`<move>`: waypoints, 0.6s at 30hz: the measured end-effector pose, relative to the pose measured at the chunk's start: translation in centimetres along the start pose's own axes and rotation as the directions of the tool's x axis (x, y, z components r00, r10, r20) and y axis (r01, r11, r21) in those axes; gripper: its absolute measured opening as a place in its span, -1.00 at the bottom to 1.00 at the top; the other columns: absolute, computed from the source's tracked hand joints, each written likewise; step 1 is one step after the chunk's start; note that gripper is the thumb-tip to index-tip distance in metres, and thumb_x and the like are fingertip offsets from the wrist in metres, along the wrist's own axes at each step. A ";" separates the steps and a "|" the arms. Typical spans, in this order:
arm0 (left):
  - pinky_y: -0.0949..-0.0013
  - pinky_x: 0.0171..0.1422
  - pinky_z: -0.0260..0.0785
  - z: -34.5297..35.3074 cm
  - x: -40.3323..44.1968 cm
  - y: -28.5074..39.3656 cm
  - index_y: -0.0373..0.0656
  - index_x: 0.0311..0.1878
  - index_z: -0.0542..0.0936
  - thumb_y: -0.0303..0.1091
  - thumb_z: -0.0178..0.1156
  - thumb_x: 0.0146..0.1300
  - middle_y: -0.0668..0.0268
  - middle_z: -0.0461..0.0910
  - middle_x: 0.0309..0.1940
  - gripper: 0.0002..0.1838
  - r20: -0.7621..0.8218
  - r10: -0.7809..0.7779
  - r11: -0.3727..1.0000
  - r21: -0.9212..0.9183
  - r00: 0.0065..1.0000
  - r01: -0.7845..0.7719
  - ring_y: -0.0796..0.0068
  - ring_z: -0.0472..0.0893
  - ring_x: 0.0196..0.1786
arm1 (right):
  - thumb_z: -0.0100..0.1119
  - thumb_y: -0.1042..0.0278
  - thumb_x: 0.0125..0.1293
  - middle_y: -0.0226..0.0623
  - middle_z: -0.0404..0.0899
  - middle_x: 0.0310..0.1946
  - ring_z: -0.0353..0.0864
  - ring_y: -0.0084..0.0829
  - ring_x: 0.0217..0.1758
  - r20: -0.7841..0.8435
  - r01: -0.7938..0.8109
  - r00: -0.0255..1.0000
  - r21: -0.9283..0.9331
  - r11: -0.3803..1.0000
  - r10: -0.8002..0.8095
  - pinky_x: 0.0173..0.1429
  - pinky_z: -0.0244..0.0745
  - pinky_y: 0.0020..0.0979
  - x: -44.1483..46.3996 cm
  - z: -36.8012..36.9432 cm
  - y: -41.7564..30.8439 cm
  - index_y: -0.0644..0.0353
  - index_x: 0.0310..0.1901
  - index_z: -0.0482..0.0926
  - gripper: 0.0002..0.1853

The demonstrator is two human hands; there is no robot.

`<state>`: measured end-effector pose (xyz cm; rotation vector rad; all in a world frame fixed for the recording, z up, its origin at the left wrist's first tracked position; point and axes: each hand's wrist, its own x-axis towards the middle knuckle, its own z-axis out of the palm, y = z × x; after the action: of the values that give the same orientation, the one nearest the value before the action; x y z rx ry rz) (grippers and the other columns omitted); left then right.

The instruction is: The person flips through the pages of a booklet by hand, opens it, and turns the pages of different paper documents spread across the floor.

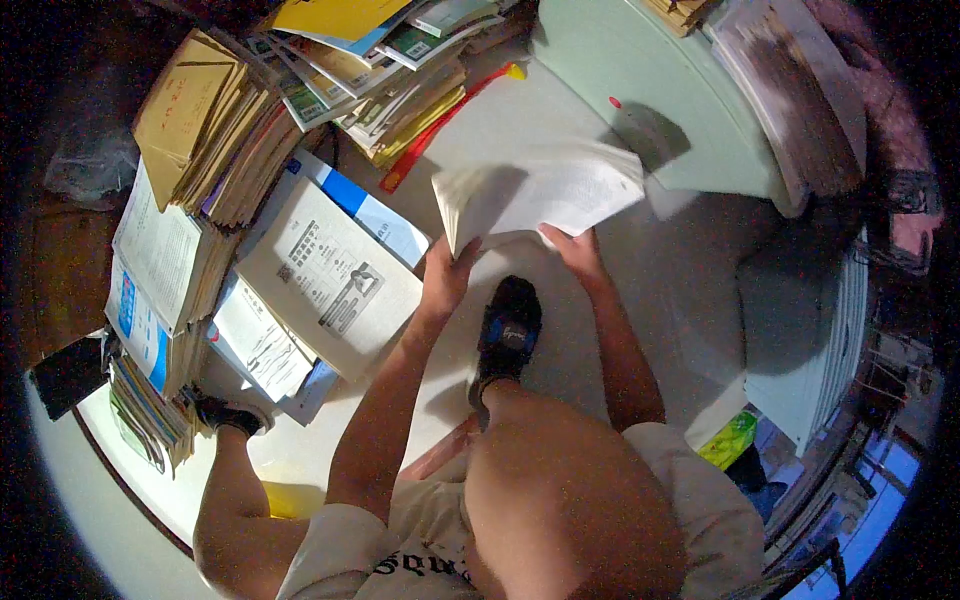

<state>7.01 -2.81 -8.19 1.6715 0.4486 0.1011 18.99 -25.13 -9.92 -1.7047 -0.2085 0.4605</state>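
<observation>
An open book [560, 190] with white pages is held up in front of me, its pages spread to both sides. My left hand [449, 275] grips its lower left edge, where a thick block of pages fans. At the lower middle edge, my right hand [577, 255] pinches the pages with the thumb on top. Left of my left hand lies a printed booklet [335, 275] with a black-and-white page, on top of a blue and white book [385, 220].
Tall stacks of books and papers [235, 150] stand at the left and top. A pale green panel [660, 90] is at the upper right, beside another paper stack [785, 90]. My shoe [510, 325] rests on the floor below the book.
</observation>
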 end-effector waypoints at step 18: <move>0.23 0.28 0.45 2.2 1.8 -7.3 -0.29 0.33 0.47 -0.36 0.27 0.41 0.08 0.66 0.08 -0.52 -0.034 -0.207 0.946 -0.262 0.978 0.191 0.28 0.63 0.13 | 0.36 0.26 0.43 -0.12 0.66 0.08 0.68 -0.30 0.13 0.060 -0.096 0.994 -0.001 0.995 0.096 0.23 0.62 -0.23 2.4 -0.5 4.2 0.33 0.30 0.45 -0.47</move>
<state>7.68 -3.65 -15.94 1.3629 0.6218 0.0580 20.84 -25.40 -14.35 -1.7058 -0.1697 0.5831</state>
